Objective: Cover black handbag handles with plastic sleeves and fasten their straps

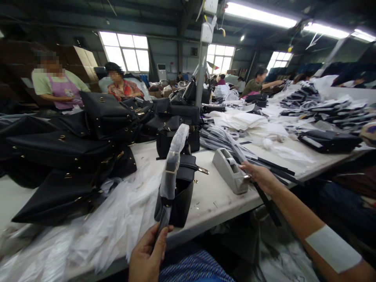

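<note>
My left hand (pixel 151 250), closed at the bottom of the view, grips the lower end of a bag strap (pixel 169 188). Clear plastic film wraps the strap's upper part, which stands up in front of a small black handbag (pixel 183 196) with gold fittings. My right hand (pixel 261 176) is closed around a long strap (pixel 266 203), whose black end hangs past the table edge. Just left of those fingers, close enough that I cannot tell whether they touch, stands a grey tape dispenser (pixel 226 172). More film-wrapped straps (pixel 216 137) lie bundled behind it.
Black handbags (pixel 58 145) are heaped on the left of the white table (pixel 205 207). Loose plastic film (pixel 123 211) spreads along its front. White sheets (pixel 243 119) and another black bag (pixel 329 140) lie to the right. A metal post (pixel 201 74) rises mid-table; several people work beyond.
</note>
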Demonstrator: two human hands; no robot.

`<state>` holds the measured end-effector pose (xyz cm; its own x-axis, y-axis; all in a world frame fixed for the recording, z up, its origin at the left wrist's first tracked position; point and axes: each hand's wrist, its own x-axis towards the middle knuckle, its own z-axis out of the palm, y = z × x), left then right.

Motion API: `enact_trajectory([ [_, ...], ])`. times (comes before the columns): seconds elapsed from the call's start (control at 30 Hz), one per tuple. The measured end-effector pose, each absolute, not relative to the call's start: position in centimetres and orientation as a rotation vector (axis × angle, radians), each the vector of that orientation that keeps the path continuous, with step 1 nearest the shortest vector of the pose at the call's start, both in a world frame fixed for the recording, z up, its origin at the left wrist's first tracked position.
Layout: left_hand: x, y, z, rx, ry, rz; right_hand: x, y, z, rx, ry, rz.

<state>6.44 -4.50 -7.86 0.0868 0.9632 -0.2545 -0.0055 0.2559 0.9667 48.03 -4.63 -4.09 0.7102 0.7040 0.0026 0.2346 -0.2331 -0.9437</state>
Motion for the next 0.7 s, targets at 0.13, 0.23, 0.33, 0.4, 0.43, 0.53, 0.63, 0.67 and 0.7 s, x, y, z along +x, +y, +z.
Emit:
enact_trajectory([
  [0.13, 6.3, -4.5, -8.1, 1.064, 1.241, 0.971, 47.9, -6.1, -2.5, -1.627, -0.643, 0.627],
  [0.23, 6.2, -4.4, -8.6, 1.080, 1.218, 0.952, 47.3, -7.8, -2.4, -1.576, -0.572, 0.664],
  [0.33, 6.1, -4.3, -9.0, 1.071, 1.203, 0.947, 46.5, -9.4, -3.8, -1.563, -0.497, 0.704],
  [0.4, 6.0, -4.3, -8.9, 1.069, 1.200, 0.946, 46.2, -10.1, -5.1, -1.570, -0.438, 0.712],
  [0.43, 6.0, -4.3, -8.9, 1.064, 1.198, 0.946, 46.1, -10.3, -5.7, -1.579, -0.407, 0.709],
  [0.53, 6.1, -4.4, -8.4, 1.021, 1.195, 0.969, 46.0, -10.7, -7.5, -1.625, -0.322, 0.684],
  [0.63, 6.4, -4.7, -8.0, 0.957, 1.182, 1.003, 44.7, -11.1, -8.8, -1.679, -0.295, 0.688],
  [0.67, 6.5, -4.8, -7.9, 0.937, 1.175, 1.006, 43.8, -11.3, -9.0, -1.690, -0.303, 0.709],
  [0.7, 6.6, -4.8, -7.8, 0.920, 1.167, 1.007, 42.5, -11.4, -9.1, -1.695, -0.330, 0.740],
])
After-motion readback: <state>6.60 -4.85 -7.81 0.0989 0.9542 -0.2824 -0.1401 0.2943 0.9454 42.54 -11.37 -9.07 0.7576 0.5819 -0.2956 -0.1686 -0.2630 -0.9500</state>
